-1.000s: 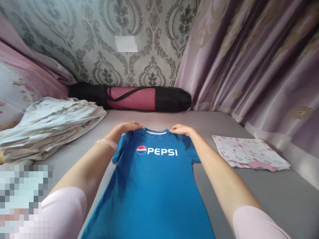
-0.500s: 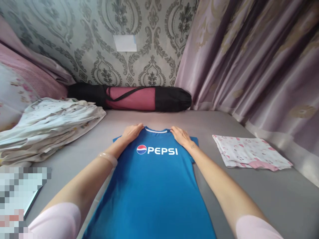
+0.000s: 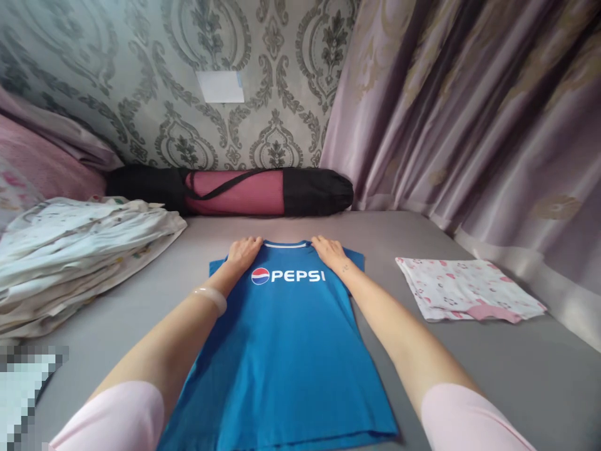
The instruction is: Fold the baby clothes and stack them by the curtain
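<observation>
two curled hands grip a smooth blue fabric t-shirt.

Smooth matt cloth shirt

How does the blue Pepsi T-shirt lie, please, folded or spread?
Spread: the blue Pepsi T-shirt shows its collar, sleeves, print and hem.

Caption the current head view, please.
Left hand and right hand flank the neckline of a blue PEPSI shirt on grey fabric.
</observation>
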Demonstrator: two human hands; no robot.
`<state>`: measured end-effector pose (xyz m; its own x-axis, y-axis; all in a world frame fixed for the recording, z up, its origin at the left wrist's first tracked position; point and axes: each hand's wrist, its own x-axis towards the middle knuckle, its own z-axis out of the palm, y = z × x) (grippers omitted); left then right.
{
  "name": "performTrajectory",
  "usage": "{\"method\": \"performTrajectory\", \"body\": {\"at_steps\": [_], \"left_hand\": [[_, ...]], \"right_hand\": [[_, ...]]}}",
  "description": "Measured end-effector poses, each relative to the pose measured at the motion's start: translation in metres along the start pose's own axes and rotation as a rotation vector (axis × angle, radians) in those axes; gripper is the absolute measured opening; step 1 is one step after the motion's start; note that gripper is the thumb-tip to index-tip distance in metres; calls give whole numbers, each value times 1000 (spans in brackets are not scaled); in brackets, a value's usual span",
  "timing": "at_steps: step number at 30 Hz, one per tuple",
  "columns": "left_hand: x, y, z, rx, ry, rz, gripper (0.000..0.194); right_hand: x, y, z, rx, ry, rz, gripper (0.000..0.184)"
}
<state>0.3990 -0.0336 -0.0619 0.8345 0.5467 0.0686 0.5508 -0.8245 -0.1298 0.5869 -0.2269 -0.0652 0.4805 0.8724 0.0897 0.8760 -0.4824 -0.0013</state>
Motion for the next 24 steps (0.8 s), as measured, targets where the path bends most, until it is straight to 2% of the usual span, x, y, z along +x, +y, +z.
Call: {"method": "performTrajectory", "body": {"at_steps": [2, 5, 8, 10, 12, 14, 16, 19, 22, 24], "left_hand": [[3, 2, -4, 4, -22, -8, 27], [3, 12, -17, -4, 48, 2, 30], [0, 40, -23, -128, 100, 139, 32], [-3, 69, -21, -245, 85, 302, 32], [-6, 99, -16, -339, 76, 465, 33], [-9, 127, -10, -391, 106, 548, 35], [-10, 147, -4, -407, 119, 542, 37], [-10, 163, 3, -383, 52, 440, 46], [-11, 167, 10, -358, 28, 369, 55], [-12, 167, 12, -353, 40, 362, 57]], "right_hand": [[3, 9, -4, 161, -48, 53, 34], [4, 35, -15, 430, -168, 186, 52], [-3, 65, -25, 472, -239, 288, 66], [-12, 80, -28, 500, -262, 364, 60], [-20, 90, -31, 537, -264, 430, 44], [-26, 94, -32, 572, -257, 465, 26], [-31, 95, -33, 610, -239, 475, 17], [-41, 92, -30, 722, -153, 504, 13], [-53, 85, -25, 849, -60, 552, 21], [-60, 81, -23, 910, -48, 579, 28]]}}
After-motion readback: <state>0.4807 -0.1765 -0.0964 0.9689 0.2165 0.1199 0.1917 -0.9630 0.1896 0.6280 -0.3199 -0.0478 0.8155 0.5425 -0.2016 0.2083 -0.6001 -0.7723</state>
